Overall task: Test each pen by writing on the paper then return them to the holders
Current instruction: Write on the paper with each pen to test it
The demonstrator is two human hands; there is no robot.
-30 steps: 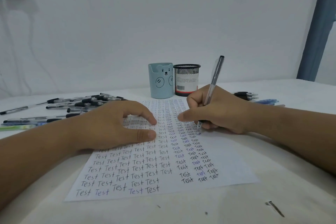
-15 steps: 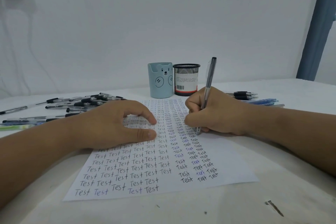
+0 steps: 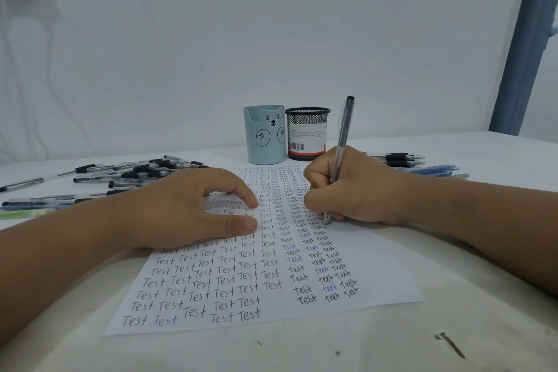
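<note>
A white sheet of paper point(image 3: 377, 275) covered in rows of the word "Test" lies in front of me. My left hand point(image 3: 181, 208) rests on its left half, thumb and forefinger spread flat. My right hand point(image 3: 353, 190) grips a clear pen point(image 3: 342, 133) with a black cap end, held nearly upright, its tip touching the paper's right columns. Behind the paper stand a light blue bear holder point(image 3: 264, 134) and a black mesh holder point(image 3: 307, 133), side by side.
Several black-grip pens point(image 3: 136, 172) lie scattered on the white table at the left. More pens, black and blue point(image 3: 416, 161), lie behind my right wrist. A white wall rises behind the table; a blue post point(image 3: 522, 39) stands at the far right.
My right hand has shifted slightly left along the paper and the pen has swung from a rightward tilt to nearly upright. My left hand has stayed in place.
</note>
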